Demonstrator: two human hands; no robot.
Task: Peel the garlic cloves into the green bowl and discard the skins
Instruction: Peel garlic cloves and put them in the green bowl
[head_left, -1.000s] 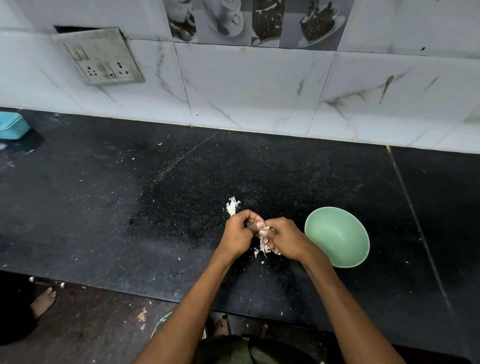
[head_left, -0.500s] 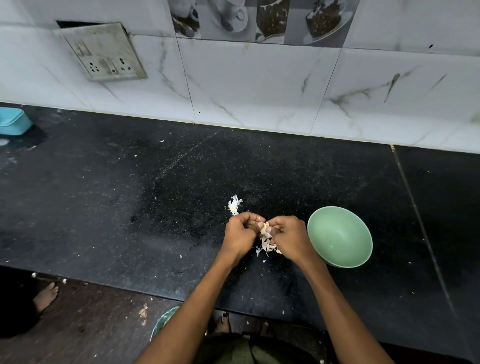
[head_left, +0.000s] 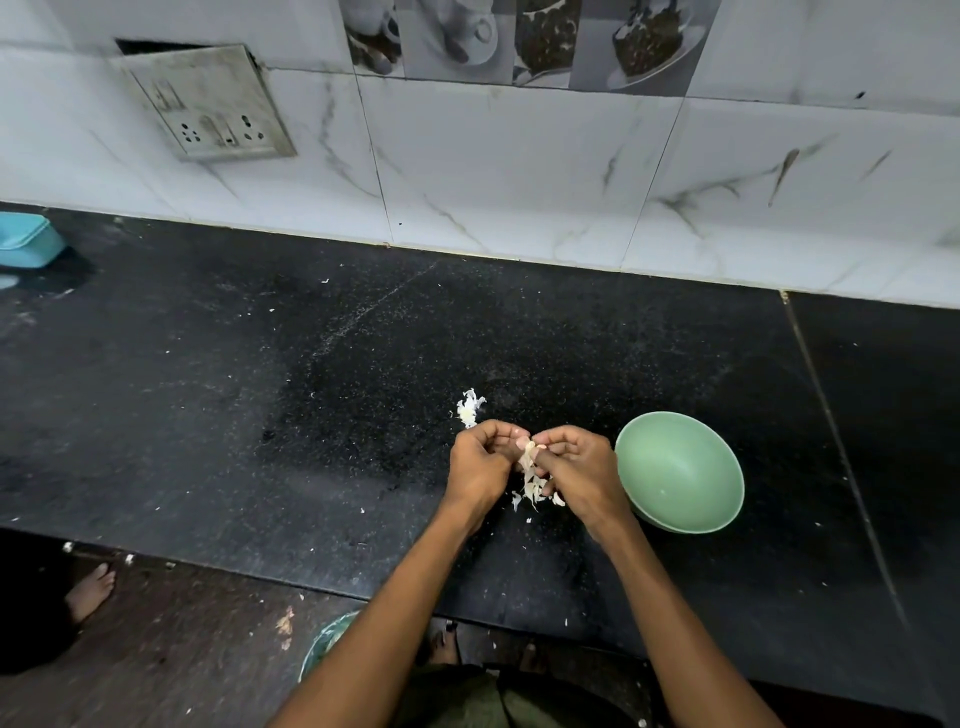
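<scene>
I see a speckled black stone counter (head_left: 260, 415) under white marble-look wall tiles (head_left: 519, 182), its near edge just below my wrists. My left hand (head_left: 480, 462) and right hand (head_left: 579, 467) pinch a papery pale garlic clove (head_left: 529, 454) between curled fingertips. The smooth round green bowl (head_left: 680, 473) sits just right of the grip; loose white skins (head_left: 470, 408) lie just beyond it.

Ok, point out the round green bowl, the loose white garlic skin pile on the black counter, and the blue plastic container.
Round green bowl (head_left: 680, 475): head view, inner wall.
Loose white garlic skin pile (head_left: 469, 407): head view, middle.
Blue plastic container (head_left: 26, 241): head view, side.
</scene>
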